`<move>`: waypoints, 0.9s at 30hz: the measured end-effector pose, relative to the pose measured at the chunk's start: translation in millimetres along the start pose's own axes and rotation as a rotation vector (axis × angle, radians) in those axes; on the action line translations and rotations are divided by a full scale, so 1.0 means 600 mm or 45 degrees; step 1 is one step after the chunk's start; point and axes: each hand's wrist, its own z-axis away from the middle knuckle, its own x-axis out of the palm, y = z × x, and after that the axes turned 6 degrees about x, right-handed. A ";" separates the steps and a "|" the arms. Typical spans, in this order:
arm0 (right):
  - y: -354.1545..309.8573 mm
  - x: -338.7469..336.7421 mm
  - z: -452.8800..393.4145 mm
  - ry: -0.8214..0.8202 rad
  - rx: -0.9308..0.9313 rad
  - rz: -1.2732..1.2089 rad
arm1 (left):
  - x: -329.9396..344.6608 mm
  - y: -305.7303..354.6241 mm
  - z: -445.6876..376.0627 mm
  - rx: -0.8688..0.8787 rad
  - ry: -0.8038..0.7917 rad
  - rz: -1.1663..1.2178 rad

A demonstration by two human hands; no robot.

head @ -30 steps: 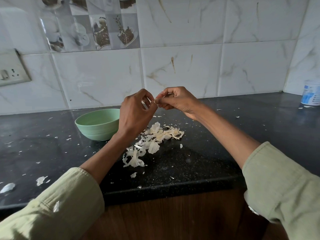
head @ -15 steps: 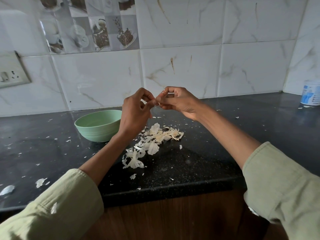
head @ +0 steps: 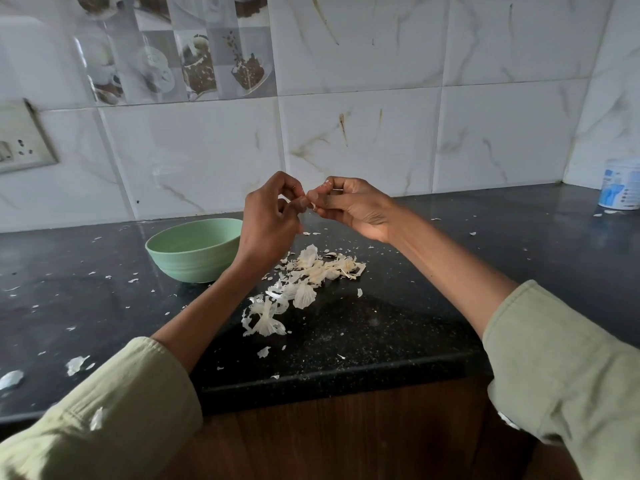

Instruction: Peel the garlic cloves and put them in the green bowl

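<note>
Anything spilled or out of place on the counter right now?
Garlic skins lie piled on the counter right of the green bowl, with flakes scattered widely, some at the front edge, and one stuck to the left sleeve. Nothing looks damaged or tipped.

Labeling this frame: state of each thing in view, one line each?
left hand: raised above the counter, fingers curled, pinching the garlic clove
right hand: raised, fingers curled on the same clove
garlic clove: mostly hidden between the fingertips, peel state unclear
green bowl: upright on the counter, contents not visible
peel pile: loose on the counter
white tub: upright, far right corner
</note>
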 end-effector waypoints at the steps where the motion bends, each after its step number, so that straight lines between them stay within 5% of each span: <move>1: 0.001 0.001 0.000 0.000 -0.001 -0.006 | 0.001 -0.002 0.001 0.000 -0.006 -0.003; 18: 0.010 0.035 -0.005 0.200 -0.431 0.196 | 0.015 0.004 0.016 -0.018 0.067 0.031; 27: 0.001 0.012 -0.008 0.225 -0.284 -0.083 | 0.020 0.001 0.012 0.008 -0.054 -0.024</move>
